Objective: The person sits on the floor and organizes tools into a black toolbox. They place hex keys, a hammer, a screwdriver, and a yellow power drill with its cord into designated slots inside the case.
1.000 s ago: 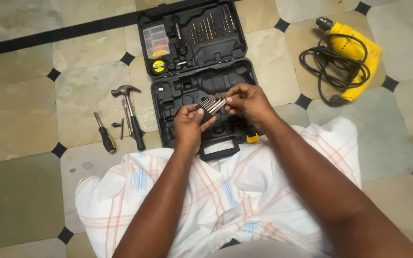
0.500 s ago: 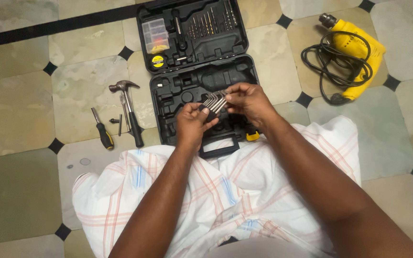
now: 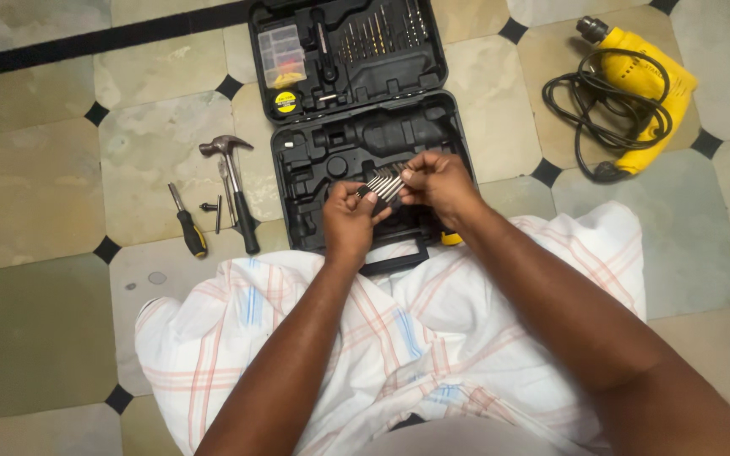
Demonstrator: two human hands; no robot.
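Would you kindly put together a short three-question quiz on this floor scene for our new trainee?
1. True or false: the yellow drill lies inside the open black tool case.
2. What do the left hand and the right hand hold between them?
A) a hammer B) a set of metal hex keys C) a tape measure
3. Which tool lies on the floor between the screwdriver and the case?

Key:
1. False; it lies on the tiles, apart from the case, with its cord coiled on it.
2. B, the hex keys, held over the case.
3. The hammer.
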